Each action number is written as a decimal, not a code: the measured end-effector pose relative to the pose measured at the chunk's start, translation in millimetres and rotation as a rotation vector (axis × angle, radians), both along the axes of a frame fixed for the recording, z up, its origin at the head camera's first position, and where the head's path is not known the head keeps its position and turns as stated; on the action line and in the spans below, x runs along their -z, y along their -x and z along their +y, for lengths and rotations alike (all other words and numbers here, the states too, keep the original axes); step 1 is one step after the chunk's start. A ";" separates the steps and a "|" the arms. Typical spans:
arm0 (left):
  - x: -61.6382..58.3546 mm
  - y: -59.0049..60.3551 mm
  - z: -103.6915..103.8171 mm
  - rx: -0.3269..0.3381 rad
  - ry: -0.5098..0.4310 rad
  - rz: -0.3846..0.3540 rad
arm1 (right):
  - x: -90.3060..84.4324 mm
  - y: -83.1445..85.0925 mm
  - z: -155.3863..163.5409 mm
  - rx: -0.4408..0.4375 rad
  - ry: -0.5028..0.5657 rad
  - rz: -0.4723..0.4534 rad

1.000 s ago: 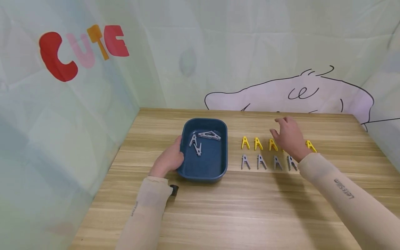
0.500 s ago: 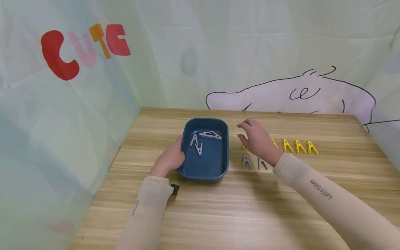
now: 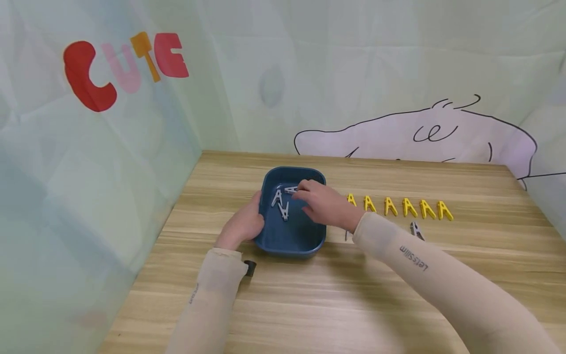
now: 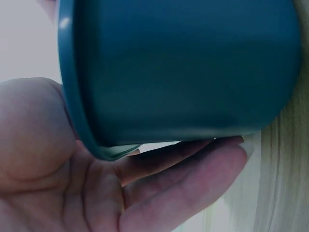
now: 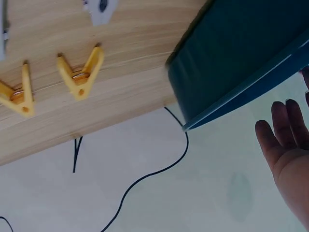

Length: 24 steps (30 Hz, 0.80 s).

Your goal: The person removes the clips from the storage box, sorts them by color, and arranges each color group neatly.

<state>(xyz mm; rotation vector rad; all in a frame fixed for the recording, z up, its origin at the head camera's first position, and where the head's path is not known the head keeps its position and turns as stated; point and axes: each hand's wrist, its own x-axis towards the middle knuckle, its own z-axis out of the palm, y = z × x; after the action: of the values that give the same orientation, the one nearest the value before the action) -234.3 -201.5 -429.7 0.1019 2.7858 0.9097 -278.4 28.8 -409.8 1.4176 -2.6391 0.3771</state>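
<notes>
The dark blue tray, rounded and rectangular, sits at 12 o'clock before me holding three grey clips. My left hand cups its 9 o'clock wall with straight fingers. My right hand, half a second ago over the six yellow clips at 3 o'clock, now reaches into the tray; I cannot tell whether it grips anything.

The head view looks from above and in front, forward and down at the whole table from some distance. The left wrist view sits very near the outer wall of the blue tub, beside the left hand. The right wrist view looks along the table at the same tub and the yellow clips, also seen from the head.
</notes>
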 end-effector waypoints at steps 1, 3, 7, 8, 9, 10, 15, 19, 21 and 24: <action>-0.1 -0.2 -0.1 0.002 0.003 0.001 | 0.8 0.3 -4.0 -0.009 -0.017 -0.003; -0.7 -0.5 -0.4 0.006 0.011 0.000 | 2.3 0.7 -11.4 -0.015 -0.059 -0.011; -1.9 -0.6 -1.2 0.006 0.010 -0.010 | 6.7 3.2 -24.1 0.003 -0.127 -0.055; -2.2 -0.6 -1.3 0.005 0.008 -0.012 | 8.0 4.1 -26.8 0.013 -0.140 -0.069; -2.3 -0.5 -1.5 0.006 0.007 -0.013 | 9.5 5.1 -29.4 0.022 -0.149 -0.085; -2.3 -0.4 -1.4 0.008 0.007 -0.011 | 11.1 6.2 -31.8 0.029 -0.157 -0.100; -1.8 0.5 -1.0 0.014 0.011 0.002 | 20.5 10.9 -43.1 0.037 -0.191 -0.136; -2.0 0.1 -0.6 0.008 0.007 -0.010 | 28.2 11.9 -50.2 0.039 -0.218 -0.147; -2.6 -0.6 -0.5 0.005 0.005 -0.016 | 32.1 12.1 -52.5 0.048 -0.231 -0.150; -3.1 -0.8 -0.6 0.004 0.005 -0.017 | 37.3 13.1 -54.1 0.062 -0.243 -0.129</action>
<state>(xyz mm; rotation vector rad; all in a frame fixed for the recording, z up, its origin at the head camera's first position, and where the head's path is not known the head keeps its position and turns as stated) -233.4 -202.2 -426.6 0.0990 2.7708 0.8981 -291.5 -25.3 -447.1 1.4147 -2.9095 0.1499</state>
